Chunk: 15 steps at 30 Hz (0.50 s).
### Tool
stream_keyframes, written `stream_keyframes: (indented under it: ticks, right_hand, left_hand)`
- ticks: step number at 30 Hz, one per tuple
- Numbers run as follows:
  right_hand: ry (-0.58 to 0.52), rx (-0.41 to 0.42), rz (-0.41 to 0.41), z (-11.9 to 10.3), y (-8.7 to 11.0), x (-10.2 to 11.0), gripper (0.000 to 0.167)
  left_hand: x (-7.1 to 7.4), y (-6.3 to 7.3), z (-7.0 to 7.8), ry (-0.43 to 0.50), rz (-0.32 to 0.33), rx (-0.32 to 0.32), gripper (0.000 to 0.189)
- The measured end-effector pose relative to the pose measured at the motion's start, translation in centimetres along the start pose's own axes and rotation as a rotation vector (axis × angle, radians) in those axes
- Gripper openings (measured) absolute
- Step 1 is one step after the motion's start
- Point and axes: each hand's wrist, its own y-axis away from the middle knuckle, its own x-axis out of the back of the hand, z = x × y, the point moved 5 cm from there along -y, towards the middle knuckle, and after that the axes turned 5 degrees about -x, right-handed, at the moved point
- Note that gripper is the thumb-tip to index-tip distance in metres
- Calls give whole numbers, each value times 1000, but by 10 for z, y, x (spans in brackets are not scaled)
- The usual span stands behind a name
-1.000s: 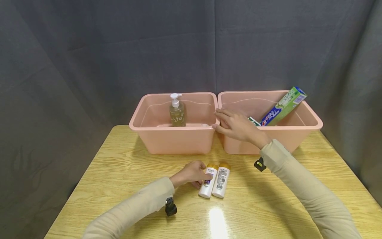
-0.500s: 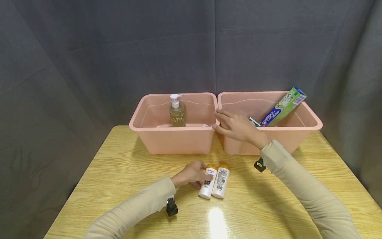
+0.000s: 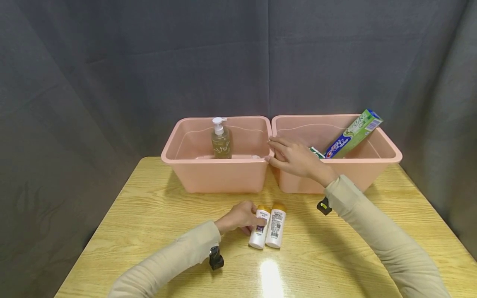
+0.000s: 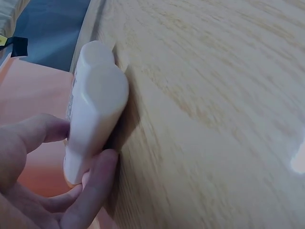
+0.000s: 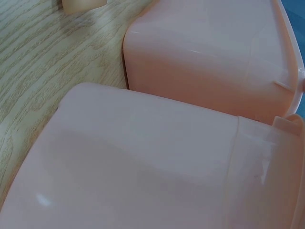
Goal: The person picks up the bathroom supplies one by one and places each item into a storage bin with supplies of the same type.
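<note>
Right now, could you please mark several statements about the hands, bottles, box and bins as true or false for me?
1. The left hand grips a purple-labelled bottle. True.
2. The right hand grips the green and blue box. False: its fingertips are at the rim of the left bin, apart from the box.
3. The pump bottle is inside the left bin. True.
4. The barcoded bottle stands upright. False: it lies on the table.
5. The green and blue box is tilted, one end rising above the rim of the right bin. True.
</note>
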Motion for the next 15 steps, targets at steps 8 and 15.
stream_keyframes:
  ticks: [8,15]
  right_hand:
    - [12,10,9,0,0,-1,60]
    - [10,3,5,1,-1,-2,61]
  left_hand:
    - [5,1,0,-17,26,-4,27]
    - [7,0,1,-73,51,-24,31]
